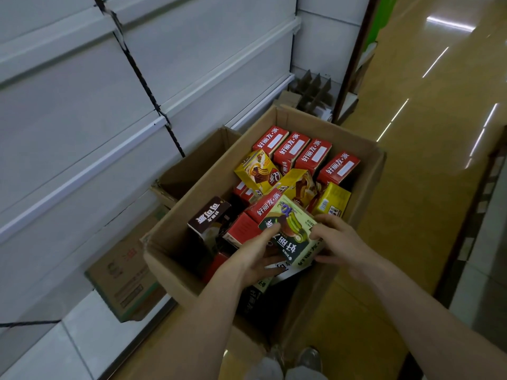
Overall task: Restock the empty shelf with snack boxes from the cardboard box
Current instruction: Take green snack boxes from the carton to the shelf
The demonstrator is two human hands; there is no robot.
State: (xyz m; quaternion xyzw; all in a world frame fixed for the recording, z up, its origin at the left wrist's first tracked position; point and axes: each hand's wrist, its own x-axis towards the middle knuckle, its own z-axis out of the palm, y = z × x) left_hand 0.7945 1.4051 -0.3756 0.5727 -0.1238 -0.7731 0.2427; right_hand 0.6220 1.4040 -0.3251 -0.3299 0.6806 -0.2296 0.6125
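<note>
An open cardboard box [367, 171] on the floor holds several snack boxes: red ones [312, 150], yellow ones [256, 171] and a dark brown one [210, 215]. Both my hands hold a green snack box [292, 231] at the near end of the carton. My left hand [251, 256] grips its left side, thumb on the top face. My right hand [338, 239] grips its right edge with curled fingers. White shelves [90, 165] run along the left with nothing on the boards in view.
A second open carton [192, 165] and a flattened printed carton [129, 272] lie between the box and the shelving. Cardboard dividers [312, 90] sit at the shelf's far end. A glossy tan floor aisle [428, 133] extends to the right. My shoes [310, 357] show below.
</note>
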